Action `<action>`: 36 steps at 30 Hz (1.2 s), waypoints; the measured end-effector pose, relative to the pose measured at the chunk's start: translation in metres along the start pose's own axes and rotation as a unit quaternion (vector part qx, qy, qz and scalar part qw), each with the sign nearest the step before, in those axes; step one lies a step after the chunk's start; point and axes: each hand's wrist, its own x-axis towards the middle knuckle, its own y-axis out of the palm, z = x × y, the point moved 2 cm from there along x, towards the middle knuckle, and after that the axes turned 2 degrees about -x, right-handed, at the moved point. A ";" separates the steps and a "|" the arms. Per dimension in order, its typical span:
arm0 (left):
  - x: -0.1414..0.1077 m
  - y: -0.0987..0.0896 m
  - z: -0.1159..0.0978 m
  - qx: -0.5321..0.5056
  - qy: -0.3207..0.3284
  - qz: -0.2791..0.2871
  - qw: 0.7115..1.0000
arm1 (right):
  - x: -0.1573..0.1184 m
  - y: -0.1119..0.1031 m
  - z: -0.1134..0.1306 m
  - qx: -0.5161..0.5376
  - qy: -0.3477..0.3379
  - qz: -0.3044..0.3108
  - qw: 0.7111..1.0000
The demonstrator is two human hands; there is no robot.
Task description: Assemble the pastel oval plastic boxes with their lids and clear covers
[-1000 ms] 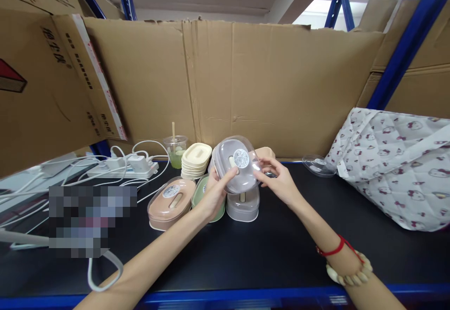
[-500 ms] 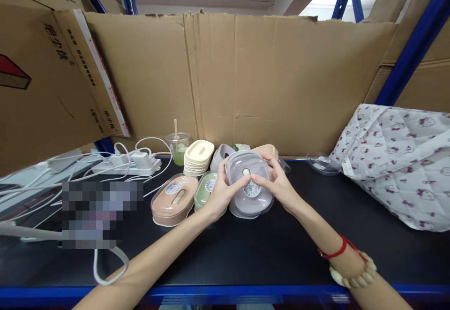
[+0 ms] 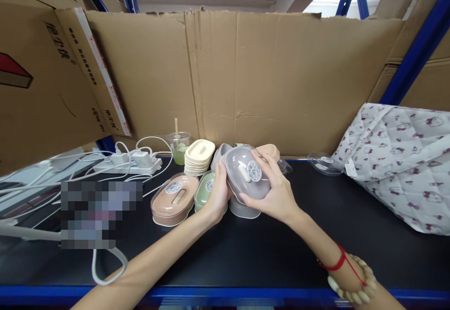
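Between my two hands is a grey box with a clear lid (image 3: 236, 163), tilted above the table, with a round label and a pale oval piece on its top. My left hand (image 3: 218, 192) grips its left side, and my right hand (image 3: 277, 190) wraps round its right side, fingers over the top. Below it stands another grey box (image 3: 245, 210), mostly hidden. A green lidded box (image 3: 201, 192) sits just behind my left hand. To its left is a pink lidded box (image 3: 172, 212) with a similar label.
Behind stand a stack of cream lids (image 3: 199, 153) and a clear cup (image 3: 179, 153) with green drink and a straw. White cables and a power strip (image 3: 140, 162) lie left. A clear lid (image 3: 325, 164) and a patterned quilted bag (image 3: 397, 169) are right. Cardboard (image 3: 281, 85) walls the back.
The grey lidded box has turned and tipped in my hands. My thumbs have left its top; my right hand now spans its right side, my left hand its left edge.
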 end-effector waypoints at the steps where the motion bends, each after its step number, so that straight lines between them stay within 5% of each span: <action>1: -0.001 0.002 -0.001 -0.002 -0.009 -0.005 1.000 | 0.001 0.000 -0.001 0.014 0.006 -0.008 1.000; 9: -0.005 0.002 0.000 -0.008 -0.036 0.019 0.999 | 0.004 -0.005 -0.002 0.023 0.036 0.024 0.999; 16: -0.007 -0.001 0.000 0.057 0.053 0.104 0.992 | 0.000 -0.002 0.001 -0.022 -0.019 0.025 0.999; 22: -0.005 -0.004 0.001 0.035 0.059 0.081 0.994 | 0.001 -0.002 0.001 0.031 -0.013 -0.024 0.999; 28: -0.006 0.001 -0.001 0.005 -0.038 0.041 0.998 | 0.003 -0.004 -0.001 0.026 0.012 0.011 1.000; 36: -0.008 0.002 -0.002 -0.036 -0.036 0.042 0.998 | 0.006 -0.007 -0.002 0.055 0.007 0.030 0.998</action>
